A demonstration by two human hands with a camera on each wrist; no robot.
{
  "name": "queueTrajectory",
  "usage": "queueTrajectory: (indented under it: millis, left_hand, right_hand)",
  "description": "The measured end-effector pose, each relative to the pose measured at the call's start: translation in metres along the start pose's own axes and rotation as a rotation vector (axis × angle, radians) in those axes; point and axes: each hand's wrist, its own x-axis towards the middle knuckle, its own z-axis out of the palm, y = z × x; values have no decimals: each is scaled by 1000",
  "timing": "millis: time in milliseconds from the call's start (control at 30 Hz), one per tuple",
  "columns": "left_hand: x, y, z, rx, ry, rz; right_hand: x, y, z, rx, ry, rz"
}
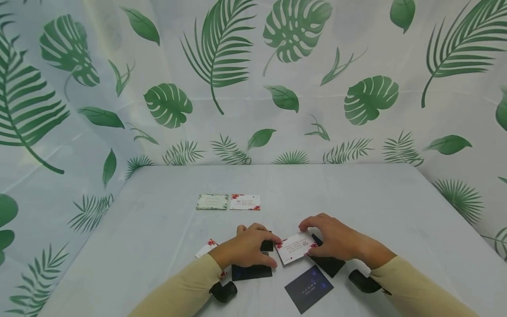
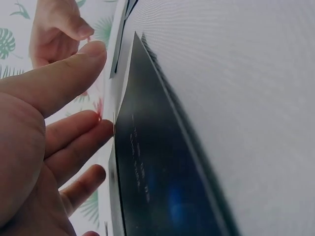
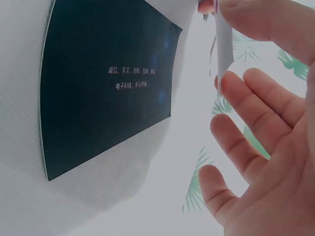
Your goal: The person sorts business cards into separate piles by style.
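My right hand [image 1: 338,240] pinches a white business card with red floral corners [image 1: 295,248] between thumb and fingers, tilted above the table. In the right wrist view, that white card [image 3: 224,46] shows nearly edge-on. The left index fingertip meets the card's left edge; the rest of my left hand [image 1: 247,245] is spread loosely over dark cards [image 1: 252,273]. A dark card [image 1: 330,265] lies partly under the right hand. Nearer me is a dark blue card with pale print [image 1: 309,289]. Another red-and-white card [image 1: 206,248] is partly covered by the left forearm.
Farther back on the white table [image 1: 336,189], a green-bordered card [image 1: 211,202] and a red floral card [image 1: 245,202] lie side by side. A leaf-patterned curtain [image 1: 237,88] hangs behind and at both sides. Black wrist devices [image 1: 223,292] sit below both wrists.
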Motion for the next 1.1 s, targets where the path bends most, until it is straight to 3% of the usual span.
queueTrajectory:
  millis: [133,400,533,833,1100]
  left_hand:
    - [2,-1,1,-4,50,1]
    - [2,-11,-4,46,290,4]
    - [1,-22,-13,45,352,4]
    - [7,-59,-41,76,318,-78]
    - [15,-86,-55,110,288,-146]
  right_hand:
    - [-1,0,2,28,54,14]
    - [18,-10,9,17,190,18]
    - [33,-15,12,6,229,26]
    - [86,-23,28,15,235,106]
    - [124,-31,40,-11,216,166]
